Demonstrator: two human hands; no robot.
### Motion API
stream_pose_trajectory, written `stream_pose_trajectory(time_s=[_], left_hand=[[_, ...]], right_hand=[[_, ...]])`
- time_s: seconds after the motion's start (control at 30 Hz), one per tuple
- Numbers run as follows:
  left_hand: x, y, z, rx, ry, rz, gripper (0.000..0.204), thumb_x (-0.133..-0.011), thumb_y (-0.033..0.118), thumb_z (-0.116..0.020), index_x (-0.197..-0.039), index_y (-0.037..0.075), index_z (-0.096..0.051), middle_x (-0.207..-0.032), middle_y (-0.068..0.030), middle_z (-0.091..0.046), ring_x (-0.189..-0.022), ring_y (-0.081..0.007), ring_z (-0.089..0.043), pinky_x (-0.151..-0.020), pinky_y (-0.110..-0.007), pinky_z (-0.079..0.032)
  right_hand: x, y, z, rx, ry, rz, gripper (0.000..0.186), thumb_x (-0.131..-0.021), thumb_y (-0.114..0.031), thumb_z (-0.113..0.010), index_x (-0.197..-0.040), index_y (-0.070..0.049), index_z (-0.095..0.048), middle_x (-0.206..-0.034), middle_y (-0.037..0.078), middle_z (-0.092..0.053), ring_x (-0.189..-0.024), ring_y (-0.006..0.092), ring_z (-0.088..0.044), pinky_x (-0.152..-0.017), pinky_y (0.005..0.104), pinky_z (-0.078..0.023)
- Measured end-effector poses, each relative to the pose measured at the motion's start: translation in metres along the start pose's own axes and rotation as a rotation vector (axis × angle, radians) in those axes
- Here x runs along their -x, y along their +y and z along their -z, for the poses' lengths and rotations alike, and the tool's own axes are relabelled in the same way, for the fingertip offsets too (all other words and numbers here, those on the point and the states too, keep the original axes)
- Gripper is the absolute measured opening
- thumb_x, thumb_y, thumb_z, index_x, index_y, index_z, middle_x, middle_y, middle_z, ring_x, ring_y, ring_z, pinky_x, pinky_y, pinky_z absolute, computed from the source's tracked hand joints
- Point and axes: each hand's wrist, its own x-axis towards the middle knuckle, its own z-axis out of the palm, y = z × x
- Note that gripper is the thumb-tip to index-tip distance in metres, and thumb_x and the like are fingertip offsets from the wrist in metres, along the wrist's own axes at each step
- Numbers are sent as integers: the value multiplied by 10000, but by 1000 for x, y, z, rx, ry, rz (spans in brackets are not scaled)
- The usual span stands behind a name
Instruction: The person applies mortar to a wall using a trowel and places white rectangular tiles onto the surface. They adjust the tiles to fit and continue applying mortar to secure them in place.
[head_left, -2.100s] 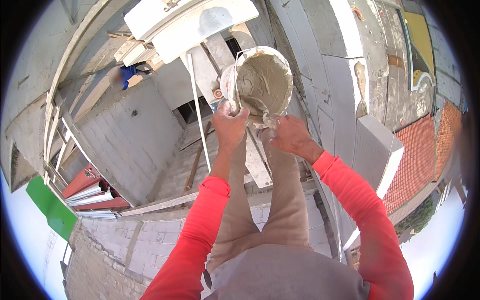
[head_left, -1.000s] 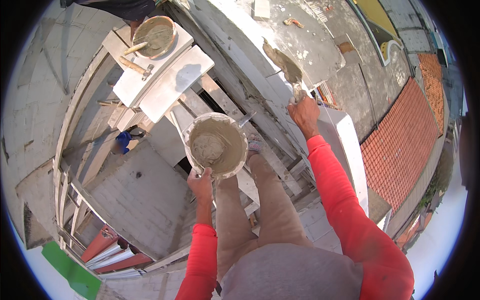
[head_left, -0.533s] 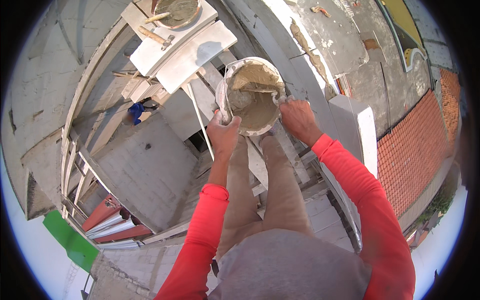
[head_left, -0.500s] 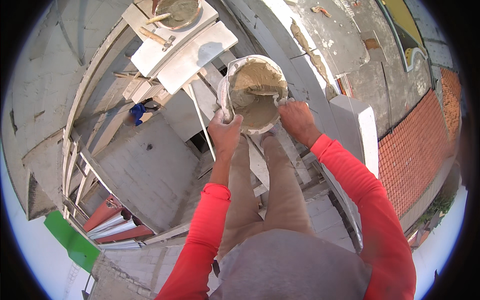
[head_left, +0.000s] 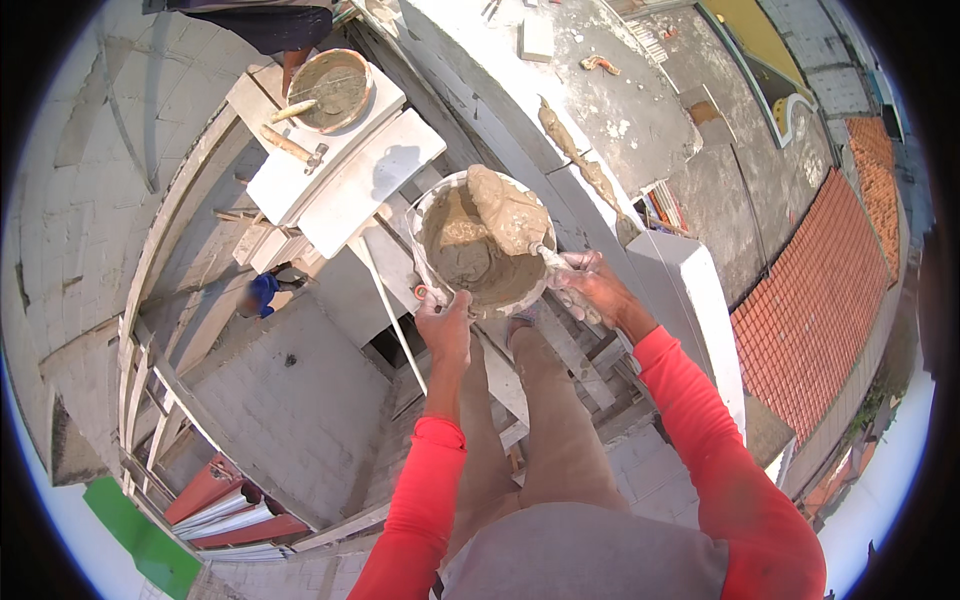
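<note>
A white bucket [head_left: 500,310] of wet grey-brown mortar [head_left: 455,245] hangs in front of me, above my legs. My left hand [head_left: 443,325] is closed on its near left rim. Closed round a trowel handle, my right hand [head_left: 590,288] is at the bucket's right side. The trowel [head_left: 546,256] points up and left over the bucket, and a thick lump of mortar [head_left: 508,218] covers its blade, hiding most of it.
White blocks [head_left: 370,185] carry a hammer [head_left: 292,147] and another mortar bucket [head_left: 330,90]. Mortar lies along the white wall's top [head_left: 580,160]. A person [head_left: 255,25] stands beyond; another in blue [head_left: 262,294] is far below. A pale pole [head_left: 392,315] leans near my left arm.
My right hand has moved from the bucket's rim area and now holds the trowel with mortar raised over the bucket. The bucket sits slightly lower and further left in view.
</note>
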Motion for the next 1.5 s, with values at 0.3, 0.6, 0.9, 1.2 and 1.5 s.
stream_pose_trajectory(time_s=[0.3, 0.6, 0.9, 1.2, 1.5], left_hand=[[15, -61, 92, -66, 104, -39, 332, -890, -24, -704, -1219, -69, -708, -1111, -71, -765, -954, -130, -704, -860, -274, -545], [49, -116, 205, -204, 298, -1, 327, -864, -31, -741, -1185, -87, -720, -1033, -72, -767, -865, -127, -677, -808, -292, -546], [73, -112, 239, -265, 304, 34, 301, -884, -1, -727, -1175, -72, -702, -1017, -66, -743, -851, -148, -670, -753, -314, -557], [73, -76, 182, -215, 217, 119, 340, -901, -12, -725, -1232, -76, -679, -1095, -68, -739, -918, -159, -691, -785, -311, -563], [53, -55, 103, -167, 84, 44, 381, -912, -39, -705, -1285, -89, -649, -1138, -102, -728, -941, -168, -696, -800, -324, -576]], right_hand=[[-191, -110, 11, 1066, 757, 492, 379, -847, -297, -740, -1087, -6, -771, -975, 258, -770, -967, 428, -756, -855, 510, -590], [-177, -119, -7, 1046, 751, 268, 435, -830, -274, -749, -1162, 6, -732, -1058, 267, -769, -1021, 424, -754, -910, 509, -593], [-220, -129, -59, 37, 673, 129, 422, -870, -173, -691, -1093, 185, -677, -1038, 322, -752, -832, 362, -781, -707, 452, -614], [-82, 22, -29, -139, 703, 146, 349, -1006, -250, -720, -814, 29, -638, -654, 59, -588, -471, 180, -566, -412, 370, -430], [15, 77, -39, -530, 820, -51, 286, -1046, -268, -671, -959, 4, -688, -660, 24, -590, -430, 108, -536, -381, 311, -418]])
